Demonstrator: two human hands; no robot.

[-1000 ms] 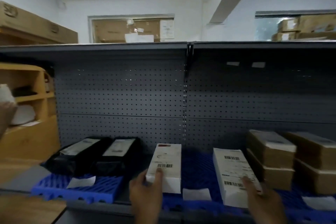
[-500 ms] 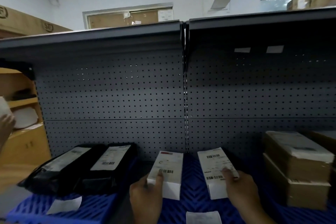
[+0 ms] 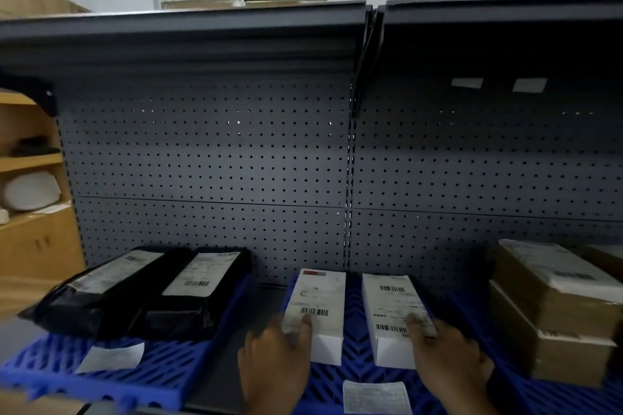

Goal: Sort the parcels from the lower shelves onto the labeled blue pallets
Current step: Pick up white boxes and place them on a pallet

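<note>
White parcels: two (image 3: 317, 310) (image 3: 396, 317), side by side on blue pallet (image 3: 357, 371)
Left hand (image 3: 273, 357): fingers clasp left parcel
Right hand (image 3: 445, 354): fingers clasp right parcel

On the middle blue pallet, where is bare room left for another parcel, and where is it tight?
Middle pallet: a narrow bare strip between the left white box and right white box, and a bare patch before them around the paper label. The left hand and right hand crowd the front edge.
</note>
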